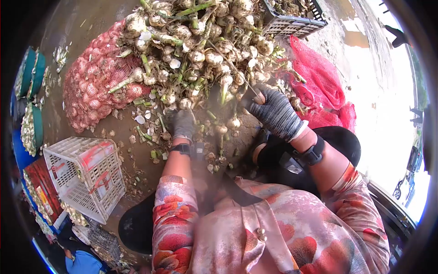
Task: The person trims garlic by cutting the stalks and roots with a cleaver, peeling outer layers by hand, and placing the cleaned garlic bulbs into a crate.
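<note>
A large heap of garlic bulbs with cut stems (196, 55) lies in front of me. My left hand (183, 123), in a grey glove, is at the heap's near edge, by a bulb; its fingers are blurred and partly hidden. My right hand (271, 108), in a striped grey glove with bare fingertips, is closed on a thin tool (248, 86) whose long narrow part reaches up over the bulbs. Loose bulbs (233, 123) and cut stem pieces lie on the ground between my hands.
A full pink net sack (93, 86) stands at left, a white crate (98, 182) on its side below it. Red netting (317, 77) and a dark crate (296, 25) are at right. Teal baskets (37, 130) line the far left; another person in blue (84, 262) is at lower left.
</note>
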{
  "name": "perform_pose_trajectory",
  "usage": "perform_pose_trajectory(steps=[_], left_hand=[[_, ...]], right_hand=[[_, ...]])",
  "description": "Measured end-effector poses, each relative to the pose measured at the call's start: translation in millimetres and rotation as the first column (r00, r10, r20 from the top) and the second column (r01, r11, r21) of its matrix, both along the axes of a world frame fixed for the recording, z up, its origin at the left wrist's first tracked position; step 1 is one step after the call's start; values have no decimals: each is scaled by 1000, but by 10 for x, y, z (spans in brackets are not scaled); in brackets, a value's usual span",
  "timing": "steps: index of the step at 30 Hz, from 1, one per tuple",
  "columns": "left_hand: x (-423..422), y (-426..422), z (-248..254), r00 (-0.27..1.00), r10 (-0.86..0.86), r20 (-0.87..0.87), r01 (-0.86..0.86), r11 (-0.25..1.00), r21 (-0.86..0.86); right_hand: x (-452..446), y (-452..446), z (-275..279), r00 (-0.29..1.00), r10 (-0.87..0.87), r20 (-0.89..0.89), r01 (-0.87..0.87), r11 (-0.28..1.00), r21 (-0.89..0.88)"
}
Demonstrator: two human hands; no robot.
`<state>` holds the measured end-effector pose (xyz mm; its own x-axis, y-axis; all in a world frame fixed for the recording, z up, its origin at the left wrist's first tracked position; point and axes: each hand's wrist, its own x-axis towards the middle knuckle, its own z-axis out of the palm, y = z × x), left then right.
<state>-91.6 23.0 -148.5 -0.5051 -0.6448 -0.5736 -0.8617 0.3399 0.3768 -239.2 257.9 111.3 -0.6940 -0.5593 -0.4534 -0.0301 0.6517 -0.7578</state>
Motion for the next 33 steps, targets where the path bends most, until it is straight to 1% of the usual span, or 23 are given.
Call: perform_pose_trajectory(steps=[1, 2, 4, 5, 7, 9, 10, 11, 13, 14, 15, 16, 18, 19, 20, 21, 22, 24, 26, 28, 30, 32, 33], left_hand=[[76, 49, 157, 957, 181, -226, -102, 941, 323], [166, 111, 251, 838, 405, -365, -101, 772, 627], [226, 248, 465, 824, 333, -459, 20, 791, 611], [207, 317, 678, 781, 416, -465, 89, 663, 743], [48, 456, 1271, 748, 482, -456, 182, 512, 839], [-160, 664, 2007, 748, 83, -658, 461, 649, 606], [-203, 757, 2120, 744, 72, -664, 470, 650, 597], [-244, 833, 2203, 733, 100, -673, 486, 616, 620], [-281, 994, 2547, 710, 242, -661, 483, 515, 708], [-269, 1029, 2581, 710, 244, -660, 476, 525, 705], [-265, 1048, 2599, 615, 264, -743, 527, 564, 636], [-238, 1046, 2629, 510, 274, -815, 569, 603, 559], [-125, 966, 2888, 532, 171, -829, 602, 613, 512], [-40, 942, 2868, 629, 213, -748, 497, 629, 597], [27, 906, 2818, 709, 258, -656, 386, 638, 667], [98, 812, 2562, 728, -22, -685, 416, 809, 416], [287, 630, 2076, 451, -708, -544, 624, 686, -375], [560, 513, 1739, 456, -806, -378, 636, 592, -495], [585, 610, 1809, 520, -566, -640, 589, 780, -211], [590, 617, 1886, 627, -339, -701, 516, 855, 47], [641, 584, 1796, 639, -411, -651, 528, 849, -17], [646, 575, 1784, 643, -478, -598, 547, 834, -78], [653, 576, 1774, 600, -454, -659, 543, 836, -81]], right_hand=[[2, 52, -208, 990, 28, -138, -36, 998, -59], [14, 27, -279, 996, -15, -83, 6, 995, -104], [10, 33, -231, 997, -56, -46, 56, 998, -7], [21, 32, -295, 991, -127, -30, 125, 990, -72], [-31, 31, -477, 983, -154, 98, 163, 982, -97], [12, -41, -272, 938, -229, 261, 273, 951, -148], [72, -79, -234, 918, -247, 310, 299, 945, -132], [113, -115, -269, 982, -129, 136, 154, 968, -197], [229, -133, -296, 999, -1, -46, -10, 970, -242], [302, -141, -146, 990, 5, -141, -58, 927, -371], [356, -147, 1, 972, -3, -235, -115, 865, -488], [379, -115, 128, 973, 3, -232, -121, 860, -495], [404, 47, 384, 980, -3, -199, -81, 906, -416], [405, 114, 530, 948, 52, -313, -162, 927, -338], [421, 156, 536, 947, 58, -315, -171, 922, -346], [432, 191, 532, 879, 243, -410, -332, 929, -162], [453, 201, 524, 776, 426, -465, -462, 886, 41], [529, 167, 517, 724, 490, -486, -497, 859, 126], [567, 124, 523, 710, 532, -460, -529, 835, 150], [580, 66, 467, 724, 518, -455, -515, 845, 142], [591, 15, 390, 711, 621, -329, -563, 784, 262], [624, 27, 406, 723, 612, -322, -566, 791, 232], [639, 39, 411, 729, 608, -316, -574, 793, 202]])
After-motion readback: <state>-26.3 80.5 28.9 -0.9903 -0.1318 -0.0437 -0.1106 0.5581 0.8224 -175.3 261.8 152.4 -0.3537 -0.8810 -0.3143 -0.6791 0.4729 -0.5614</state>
